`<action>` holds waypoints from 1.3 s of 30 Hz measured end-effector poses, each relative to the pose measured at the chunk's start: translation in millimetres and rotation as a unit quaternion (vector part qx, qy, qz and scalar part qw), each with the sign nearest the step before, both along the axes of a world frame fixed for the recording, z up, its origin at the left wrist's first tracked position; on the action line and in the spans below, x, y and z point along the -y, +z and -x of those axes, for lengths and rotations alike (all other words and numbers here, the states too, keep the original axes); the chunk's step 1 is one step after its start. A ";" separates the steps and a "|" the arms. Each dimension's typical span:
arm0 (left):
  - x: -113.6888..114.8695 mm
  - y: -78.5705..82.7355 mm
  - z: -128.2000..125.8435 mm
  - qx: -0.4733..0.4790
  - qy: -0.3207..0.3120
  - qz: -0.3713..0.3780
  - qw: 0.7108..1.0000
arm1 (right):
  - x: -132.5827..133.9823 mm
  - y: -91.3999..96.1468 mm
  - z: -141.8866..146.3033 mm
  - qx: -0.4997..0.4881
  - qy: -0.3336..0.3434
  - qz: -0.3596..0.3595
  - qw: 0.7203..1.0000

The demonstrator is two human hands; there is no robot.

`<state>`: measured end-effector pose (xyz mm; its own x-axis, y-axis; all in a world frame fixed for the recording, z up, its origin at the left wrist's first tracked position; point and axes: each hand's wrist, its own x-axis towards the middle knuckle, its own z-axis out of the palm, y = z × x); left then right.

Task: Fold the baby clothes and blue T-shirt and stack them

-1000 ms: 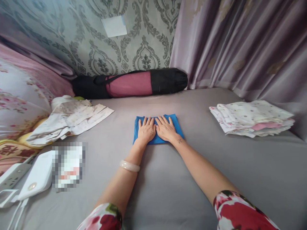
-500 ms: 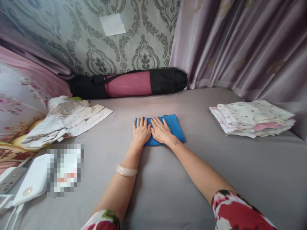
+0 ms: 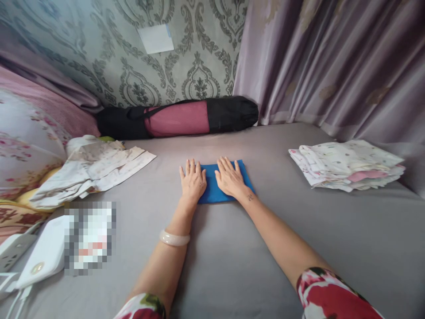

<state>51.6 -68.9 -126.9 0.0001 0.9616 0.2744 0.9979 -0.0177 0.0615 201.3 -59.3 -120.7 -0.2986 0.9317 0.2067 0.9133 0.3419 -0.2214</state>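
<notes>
A folded blue cloth (image 3: 212, 188) lies flat on the grey bed sheet (image 3: 212, 261). My left hand (image 3: 193, 180) rests palm down over the cloth's left edge, its fingers straight and slightly spread. On the right half of the cloth, my right hand (image 3: 229, 178) is pressed flat with its fingers extended and the thumb apart. A strip of blue shows between the two hands, and the cloth's right end sticks out beyond the right one. Neither hand grips anything.
Folded patterned cloths (image 3: 348, 164) are stacked at the right. Loose pale garments (image 3: 96, 170) lie at the left, beside a floral pillow (image 3: 26, 133). Nearer are a white device (image 3: 48, 252) and a power strip (image 3: 15, 252). A black and pink rolled bag (image 3: 179, 117) lies along the wall.
My hands have moved apart on the blue cloth: the right one slid to the right, the left one shifted slightly left. More of the cloth shows between them.
</notes>
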 end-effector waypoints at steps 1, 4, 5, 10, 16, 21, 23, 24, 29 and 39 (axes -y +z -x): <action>-0.5 -0.9 0.4 -0.001 0.000 0.008 1.000 | -0.5 -0.2 -2.9 0.004 -0.010 0.004 1.000; -2.1 -4.7 1.2 0.003 0.000 0.064 0.998 | -1.7 -4.0 -8.8 0.025 -0.021 0.039 0.999; -2.6 -5.7 1.3 0.004 0.001 0.078 0.997 | -2.0 -5.8 -9.6 0.031 -0.022 0.048 0.998; -3.6 -6.8 1.7 0.014 0.003 0.093 0.996 | -2.7 -11.0 -8.7 0.035 -0.025 0.055 0.998; -3.1 -4.8 4.9 0.031 0.002 0.062 0.998 | -3.3 -3.7 -12.8 0.018 -0.038 0.047 0.998; -3.3 -4.4 8.4 0.028 0.015 -0.003 0.999 | -7.2 -1.8 -27.5 0.011 -0.106 0.023 0.994; -3.8 -6.3 9.4 0.029 0.014 0.012 0.999 | -8.9 -5.6 -32.3 0.015 -0.123 0.046 0.991; -4.2 -7.5 9.9 0.031 0.014 0.032 0.999 | -9.6 -7.9 -33.9 0.017 -0.127 0.059 0.990; -6.4 -11.6 10.6 0.034 0.014 0.082 0.996 | -11.2 -15.3 -34.7 0.012 -0.125 0.070 0.990; -5.6 0.6 23.7 0.060 -0.003 0.096 0.994 | -6.8 -3.0 -44.3 0.013 -0.085 0.063 0.994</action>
